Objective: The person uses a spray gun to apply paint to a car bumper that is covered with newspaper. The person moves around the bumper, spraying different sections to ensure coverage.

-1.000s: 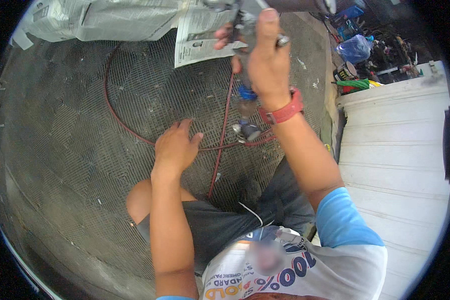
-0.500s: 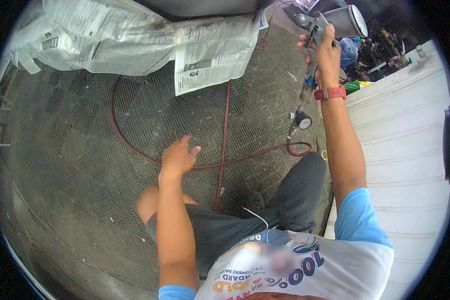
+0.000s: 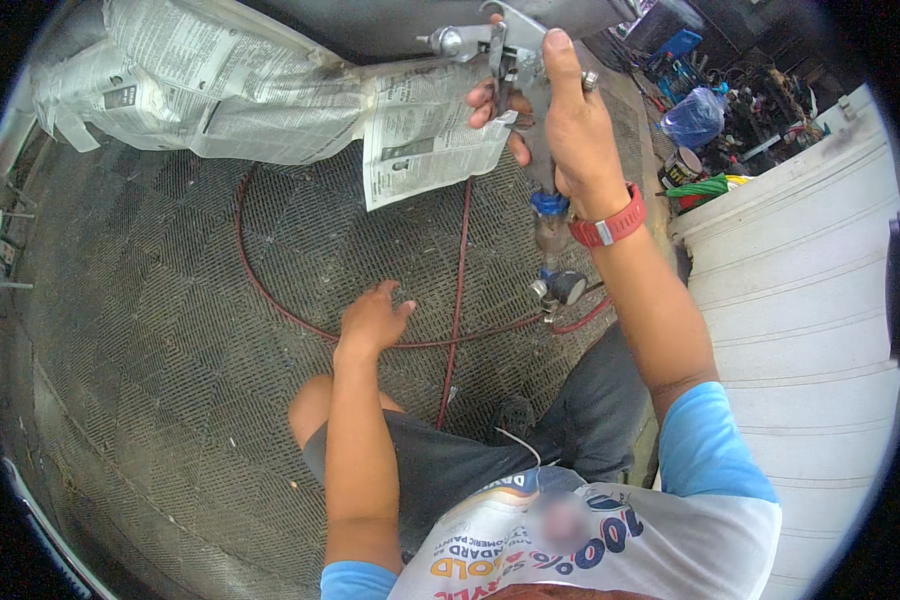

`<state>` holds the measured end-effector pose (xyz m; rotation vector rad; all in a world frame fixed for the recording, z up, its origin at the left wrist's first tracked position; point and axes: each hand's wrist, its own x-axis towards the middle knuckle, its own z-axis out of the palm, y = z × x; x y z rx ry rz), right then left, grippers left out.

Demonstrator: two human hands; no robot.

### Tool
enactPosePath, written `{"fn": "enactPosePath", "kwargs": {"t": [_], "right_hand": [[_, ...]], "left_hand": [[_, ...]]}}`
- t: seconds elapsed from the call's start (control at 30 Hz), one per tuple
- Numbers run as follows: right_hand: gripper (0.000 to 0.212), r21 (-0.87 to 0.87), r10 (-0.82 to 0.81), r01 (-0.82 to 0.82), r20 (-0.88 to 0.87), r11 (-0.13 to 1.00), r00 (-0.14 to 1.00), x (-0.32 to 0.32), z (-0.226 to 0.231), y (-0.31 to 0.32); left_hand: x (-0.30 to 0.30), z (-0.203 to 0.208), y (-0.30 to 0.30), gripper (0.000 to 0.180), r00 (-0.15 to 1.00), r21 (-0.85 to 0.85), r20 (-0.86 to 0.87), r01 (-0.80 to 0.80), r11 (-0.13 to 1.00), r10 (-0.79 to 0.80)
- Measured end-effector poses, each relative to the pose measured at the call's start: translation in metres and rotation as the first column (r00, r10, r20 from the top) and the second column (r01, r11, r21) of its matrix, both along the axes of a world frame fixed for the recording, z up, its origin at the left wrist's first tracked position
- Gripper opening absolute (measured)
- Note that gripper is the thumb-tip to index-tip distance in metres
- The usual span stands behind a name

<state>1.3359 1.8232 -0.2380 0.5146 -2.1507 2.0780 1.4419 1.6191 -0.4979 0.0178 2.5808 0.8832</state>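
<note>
My right hand [image 3: 582, 140], with a red wristband, grips a metal spray gun [image 3: 515, 48] by its handle. Its nozzle end points left, close to a dark grey curved panel [image 3: 390, 18] at the top. Under the handle hang a blue fitting [image 3: 548, 204] and a round pressure gauge [image 3: 570, 287], with a red air hose [image 3: 467, 250] joined below. The gun's cup cannot be made out now. My left hand [image 3: 373, 318] is empty, fingers loosely stretched out, above the textured floor near the hose.
Newspaper sheets [image 3: 220, 85] drape the panel at the upper left, one flap hanging down. The hose loops over the floor mat [image 3: 170, 300]. To the right stands a white ribbed panel [image 3: 790, 330]; behind it are a can [image 3: 680, 168], a blue plastic bag [image 3: 692, 120] and clutter.
My right hand has swung left with the spray gun, from the clutter to the newspaper's right end. The gauge and hose end followed. My left hand stays nearly where it was.
</note>
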Motion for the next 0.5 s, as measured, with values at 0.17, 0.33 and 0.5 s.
{"fn": "enactPosePath", "kwargs": {"t": [0.17,0.33,0.5], "right_hand": [[0.067,0.129,-0.232,0.234,-0.03,0.964,0.972,-0.031,0.007,0.036],[0.072,0.209,-0.39,0.395,-0.064,0.895,0.918,-0.058,0.014,0.093],[0.077,0.226,-0.549,0.579,-0.182,0.784,0.815,-0.073,0.02,0.124]], "left_hand": [[-0.001,-0.001,0.0,0.06,1.0,-0.017,-0.005,0.008,1.0,-0.008],[-0.001,-0.005,0.0,0.06,0.999,0.0,-0.037,0.012,1.0,-0.012],[0.001,-0.003,0.003,0.059,0.999,0.017,-0.047,0.018,1.0,-0.017]]}}
